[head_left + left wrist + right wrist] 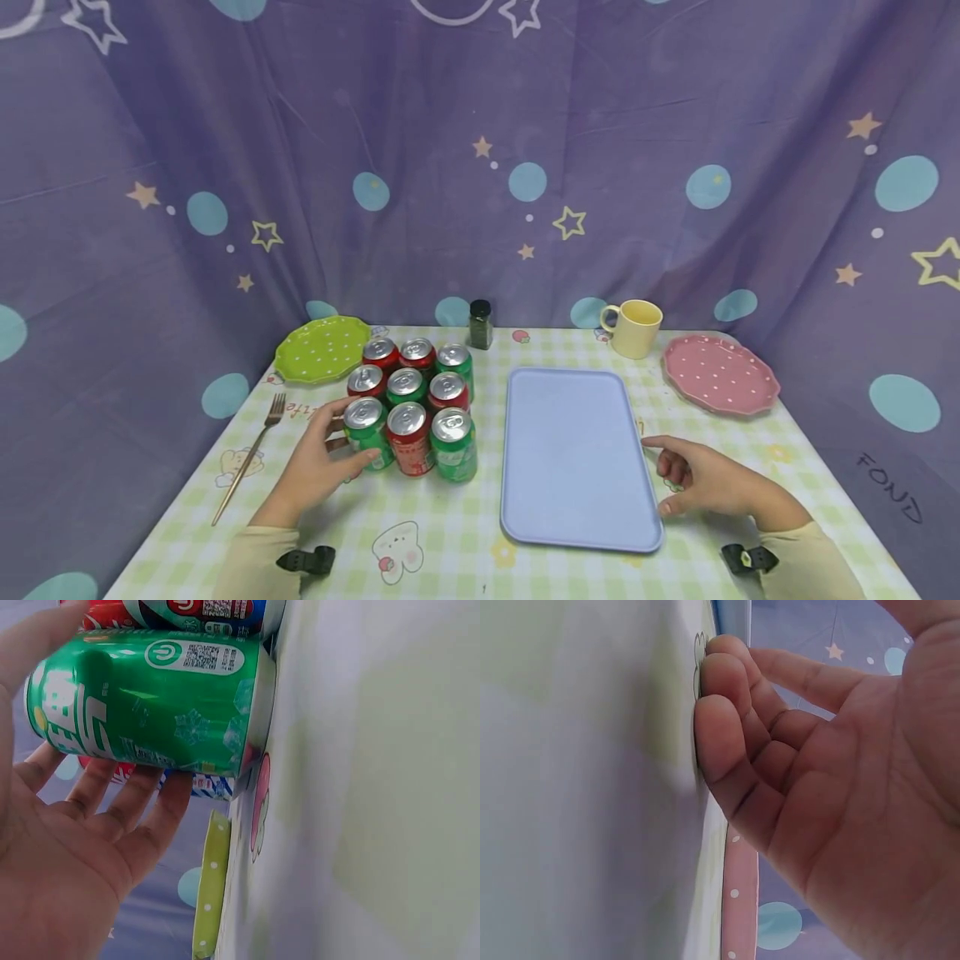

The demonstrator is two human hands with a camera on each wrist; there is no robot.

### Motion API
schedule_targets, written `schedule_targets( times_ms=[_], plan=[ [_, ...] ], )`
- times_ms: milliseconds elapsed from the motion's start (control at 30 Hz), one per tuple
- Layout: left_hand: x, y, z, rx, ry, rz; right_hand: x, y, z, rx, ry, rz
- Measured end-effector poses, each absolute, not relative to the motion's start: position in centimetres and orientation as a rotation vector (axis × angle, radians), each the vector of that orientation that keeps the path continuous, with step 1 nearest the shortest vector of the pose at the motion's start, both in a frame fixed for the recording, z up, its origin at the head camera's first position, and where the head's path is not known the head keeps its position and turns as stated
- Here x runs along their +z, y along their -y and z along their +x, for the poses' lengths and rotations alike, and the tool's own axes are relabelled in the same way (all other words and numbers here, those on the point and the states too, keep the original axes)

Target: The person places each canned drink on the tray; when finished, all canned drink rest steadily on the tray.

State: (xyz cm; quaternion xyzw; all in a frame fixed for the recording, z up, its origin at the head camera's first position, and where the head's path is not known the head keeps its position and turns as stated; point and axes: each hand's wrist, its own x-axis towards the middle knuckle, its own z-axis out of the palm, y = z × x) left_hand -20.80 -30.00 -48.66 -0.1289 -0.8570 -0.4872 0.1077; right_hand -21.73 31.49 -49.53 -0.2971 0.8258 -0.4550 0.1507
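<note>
My left hand (317, 468), fingers spread, holds a cylindrical green metal can (369, 435), lower left; right hand (714, 482), lower right, loosely curled

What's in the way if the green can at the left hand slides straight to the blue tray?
Two cans: from the front-left green soda can, the front red soda can comes next, then the front-right green soda can. Beyond them only tablecloth shows before the blue tray. Lifted higher, the can would likely pass.
</note>
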Motion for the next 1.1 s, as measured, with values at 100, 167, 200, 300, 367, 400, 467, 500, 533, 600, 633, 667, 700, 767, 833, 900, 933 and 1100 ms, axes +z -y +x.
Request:
schedule_targets(
  times_ms=[100, 167, 200, 300, 367, 400, 467, 500, 533, 600, 633, 667, 700, 767, 833, 900, 933, 1100],
  plan=[
    [-48.8, 29.9, -21.0, -1.427, 2.529, -0.359, -49.5, -31.5, -21.7, -1.304, -2.362, -0.860],
    [-48.9, 29.8, -21.1, -1.418, 2.537, -0.340, -49.5, -31.5, -21.7, -1.300, -2.362, -0.860],
    [-48.9, 29.7, -21.1, -1.407, 2.541, -0.332, -49.5, -31.4, -21.7, -1.301, -2.362, -0.860],
    [-49.0, 29.4, -21.2, -1.383, 2.543, -0.313, -49.4, -31.3, -21.6, -1.299, -2.367, -0.858],
    [-48.8, 29.1, -21.1, -1.373, 2.541, -0.301, -49.4, -31.2, -21.6, -1.295, -2.374, -0.853],
    [-48.8, 29.0, -21.1, -1.360, 2.542, -0.298, -49.3, -31.2, -21.5, -1.291, -2.377, -0.845],
    [-48.8, 29.0, -21.2, -1.348, 2.536, -0.296, -49.3, -31.1, -21.5, -1.280, -2.386, -0.830],
    [-48.9, 28.9, -21.2, -1.339, 2.537, -0.290, -49.3, -31.1, -21.5, -1.276, -2.389, -0.823],
    [-48.9, 28.9, -21.3, -1.330, 2.540, -0.285, -49.3, -31.1, -21.5, -1.272, -2.391, -0.815],
    [-49.2, 29.2, -21.5, -1.312, 2.544, -0.284, -49.4, -31.0, -21.5, -1.270, -2.390, -0.803],
    [-49.2, 29.1, -21.5, -1.314, 2.540, -0.282, -49.4, -31.0, -21.6, -1.270, -2.388, -0.803],
    [-49.2, 29.1, -21.5, -1.311, 2.540, -0.281, -49.4, -31.0, -21.6, -1.272, -2.386, -0.802],
    [-49.2, 29.1, -21.4, -1.309, 2.537, -0.280, -49.4, -31.0, -21.6, -1.273, -2.383, -0.802],
    [-49.2, 29.1, -21.4, -1.312, 2.529, -0.284, -49.4, -31.1, -21.6, -1.275, -2.377, -0.804],
    [-49.2, 29.1, -21.4, -1.322, 2.519, -0.284, -49.4, -31.1, -21.6, -1.273, -2.377, -0.805],
    [-49.1, 29.0, -21.4, -1.327, 2.509, -0.281, -49.5, -31.1, -21.6, -1.270, -2.380, -0.807],
    [-49.1, 29.0, -21.4, -1.333, 2.507, -0.278, -49.5, -31.1, -21.6, -1.269, -2.382, -0.807],
    [-49.1, 29.0, -21.2, -1.338, 2.485, -0.273, -49.7, -31.2, -21.7, -1.263, -2.386, -0.809]
  ],
)
